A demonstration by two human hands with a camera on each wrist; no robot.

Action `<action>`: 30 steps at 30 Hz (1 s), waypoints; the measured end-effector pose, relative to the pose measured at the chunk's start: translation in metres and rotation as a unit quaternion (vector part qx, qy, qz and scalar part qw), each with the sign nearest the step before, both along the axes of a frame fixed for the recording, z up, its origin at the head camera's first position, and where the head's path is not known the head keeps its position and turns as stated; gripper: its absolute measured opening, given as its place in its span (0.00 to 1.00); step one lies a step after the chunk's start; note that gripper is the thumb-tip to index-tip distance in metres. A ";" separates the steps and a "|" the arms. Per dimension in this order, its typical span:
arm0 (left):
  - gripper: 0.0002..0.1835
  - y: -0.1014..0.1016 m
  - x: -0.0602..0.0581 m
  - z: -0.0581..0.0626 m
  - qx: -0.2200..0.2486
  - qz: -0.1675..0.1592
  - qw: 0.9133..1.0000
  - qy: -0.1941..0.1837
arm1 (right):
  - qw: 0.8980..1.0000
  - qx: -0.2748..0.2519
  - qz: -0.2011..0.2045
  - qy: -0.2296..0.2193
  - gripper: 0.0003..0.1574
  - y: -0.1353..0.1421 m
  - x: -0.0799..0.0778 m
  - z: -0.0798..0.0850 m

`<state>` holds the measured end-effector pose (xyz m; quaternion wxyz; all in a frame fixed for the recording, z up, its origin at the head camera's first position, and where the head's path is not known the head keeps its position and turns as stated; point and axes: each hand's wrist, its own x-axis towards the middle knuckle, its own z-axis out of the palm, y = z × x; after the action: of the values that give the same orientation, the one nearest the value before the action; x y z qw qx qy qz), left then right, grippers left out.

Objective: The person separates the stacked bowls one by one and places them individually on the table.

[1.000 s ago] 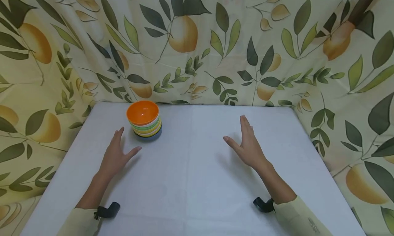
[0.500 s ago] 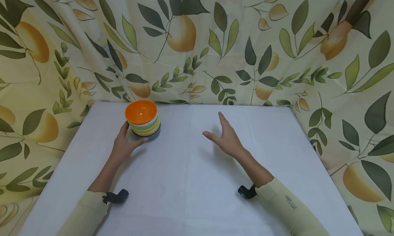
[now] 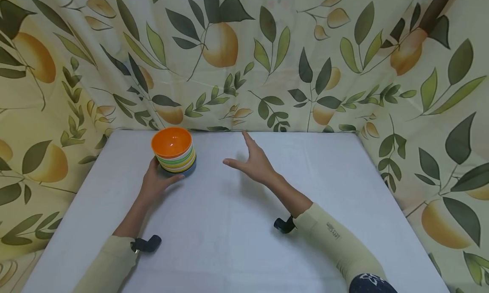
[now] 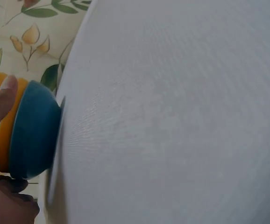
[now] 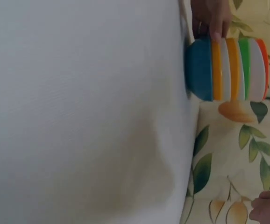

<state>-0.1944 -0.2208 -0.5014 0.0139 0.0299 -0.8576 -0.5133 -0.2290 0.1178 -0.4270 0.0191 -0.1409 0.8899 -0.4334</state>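
Near the back edge of the white table, toward its left corner: a bowl stack, mouths up, long axis upright, from the blue bowl at the base to the orange bowl on top. Ahead of both hands in the head view, and much nearer to the left one.

At the near left side of the stack, touching it: the left hand, gripping low, thumb across the yellow bowl just above the blue one, fingers curled on the opposite side, partly hidden in the left wrist view. Seen from the right wrist too, with a fingertip at that same low rim, well short of the green bowl and the orange one. Hard to tell whether resting fully on the cloth or a little raised — base contact unclear.

To the right of the stack, apart from it: the right hand, holding nothing, fingers straight, thumb spread and pointing left toward the bowls. Roughly level with them in depth, so probably a sideways gap to reckon with rather than a forward one — upper rims uncovered on that side, lower ones partly taken by the left grip.
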 end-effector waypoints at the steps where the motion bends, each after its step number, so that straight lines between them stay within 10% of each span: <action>1: 0.66 0.000 -0.001 -0.001 0.002 -0.003 1.000 0.000 | 1.000 -0.002 0.005 0.001 0.75 -0.005 -0.001 0.001; 30: 0.61 0.001 -0.008 -0.010 -0.007 -0.003 1.000 -0.004 | 0.996 -0.013 0.090 -0.014 0.74 -0.111 -0.036 0.034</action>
<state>-0.2026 -0.2196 -0.5113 0.0094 0.0289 -0.8613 -0.5072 -0.2649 0.0070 -0.3927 0.0692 -0.2147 0.8676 -0.4432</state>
